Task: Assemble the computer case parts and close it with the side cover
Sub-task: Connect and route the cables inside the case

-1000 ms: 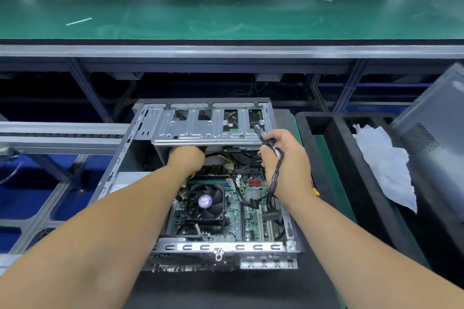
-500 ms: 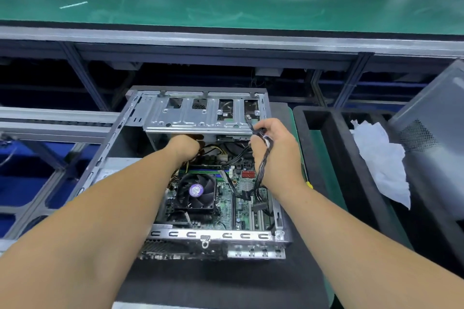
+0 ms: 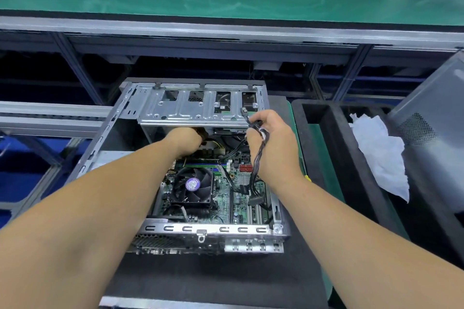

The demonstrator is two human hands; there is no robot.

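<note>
Head view: right hand (image 3: 272, 143) grips cable bundle (image 3: 258, 155), raised slightly versus earlier; left hand (image 3: 184, 139) remains under drive cage (image 3: 198, 108), grip indeterminate. Cage not seated; cabling unfinished.

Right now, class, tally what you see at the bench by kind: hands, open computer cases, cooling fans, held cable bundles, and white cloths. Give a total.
Hands: 2, left hand and right hand
Open computer case: 1
Cooling fan: 1
Held cable bundle: 1
White cloth: 1
Total: 6
</note>
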